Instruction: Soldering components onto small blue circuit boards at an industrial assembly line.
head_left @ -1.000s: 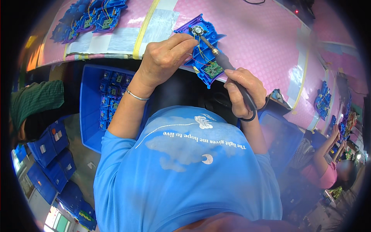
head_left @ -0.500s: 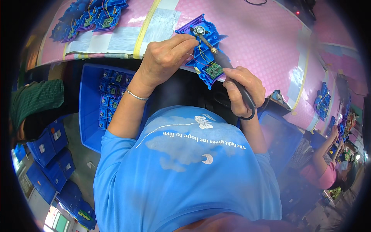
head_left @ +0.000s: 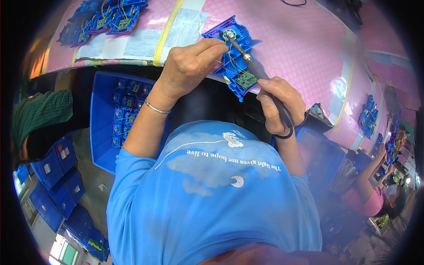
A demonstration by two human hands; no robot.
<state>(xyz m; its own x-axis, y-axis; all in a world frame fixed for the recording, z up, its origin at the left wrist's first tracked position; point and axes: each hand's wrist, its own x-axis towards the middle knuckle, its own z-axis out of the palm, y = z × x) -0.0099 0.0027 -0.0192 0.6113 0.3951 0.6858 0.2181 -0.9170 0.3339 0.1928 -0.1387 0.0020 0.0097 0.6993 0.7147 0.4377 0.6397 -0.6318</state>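
A blue plastic housing half [head_left: 242, 42] with a purple edge lies at the near edge of the pink table. Inside it sit a round metal-centred speaker [head_left: 229, 34] and a green circuit board [head_left: 245, 80], with thin yellow and red wires running between them. My left hand [head_left: 191, 66] is closed in a pinch on a thin wire at the housing's left side, fingertips just below the speaker. My right hand [head_left: 282, 105] grips the dark handle of a soldering iron [head_left: 260, 73]. Its tip reaches the speaker's lower rim; whether it touches is too small to tell.
More blue housings [head_left: 119, 20] with boards and wires lie at the far left. A blue bin [head_left: 100, 132] of similar assemblies stands below the table edge, left of my arm. Stacked blue bins [head_left: 62, 176] stand further left. Another person [head_left: 366, 192] works at the right.
My right hand and the soldering iron have shifted slightly to the right. The housing has moved a hair the same way. My left hand keeps its pinch in nearly the same place.
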